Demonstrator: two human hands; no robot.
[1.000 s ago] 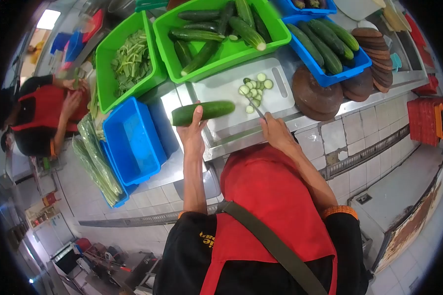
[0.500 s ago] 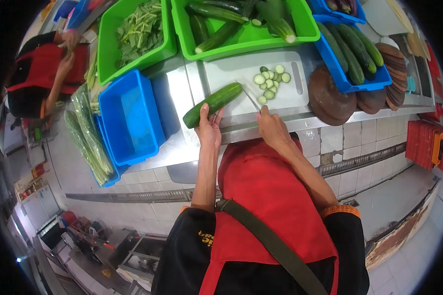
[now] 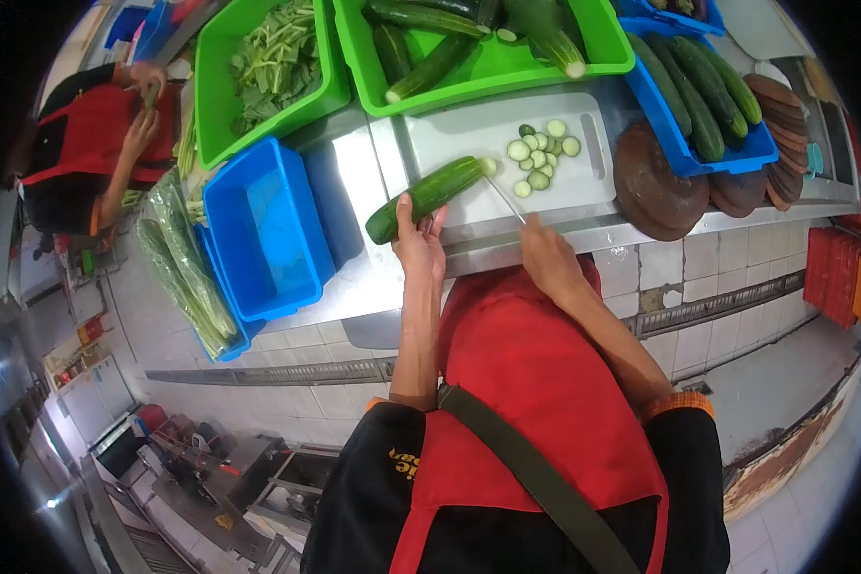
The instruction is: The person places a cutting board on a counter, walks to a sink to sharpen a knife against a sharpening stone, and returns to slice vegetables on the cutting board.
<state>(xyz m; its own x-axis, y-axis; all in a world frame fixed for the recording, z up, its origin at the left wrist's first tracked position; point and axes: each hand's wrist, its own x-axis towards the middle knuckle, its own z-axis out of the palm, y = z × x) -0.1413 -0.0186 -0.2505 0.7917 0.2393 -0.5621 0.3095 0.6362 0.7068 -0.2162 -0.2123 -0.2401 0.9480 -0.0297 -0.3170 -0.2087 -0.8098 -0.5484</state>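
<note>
My left hand [image 3: 419, 239] is closed round a long green cucumber [image 3: 429, 196], tilted with its cut end up to the right. In my right hand [image 3: 548, 256] is a knife [image 3: 507, 200], its blade reaching up to that cut end. A pale round piece [image 3: 489, 165] shows at the cucumber's tip, beside the blade; whether it is fully cut off I cannot tell. Several cut cucumber ends [image 3: 540, 163] lie scattered on the white cutting board [image 3: 459, 129] beyond the knife.
Behind the board stands a green tub [image 3: 493, 91] of cucumbers, with another green tub [image 3: 210, 105] of cut greens to its left. A blue bin [image 3: 258, 239] sits at left, a blue crate [image 3: 674, 158] of cucumbers at right, beside brown round boards [image 3: 655, 187]. A co-worker [image 3: 105, 143] stands far left.
The knife blade has moved up against the cucumber's end, where a pale round piece now shows. My view has shifted slightly, so the scene sits a little further right.
</note>
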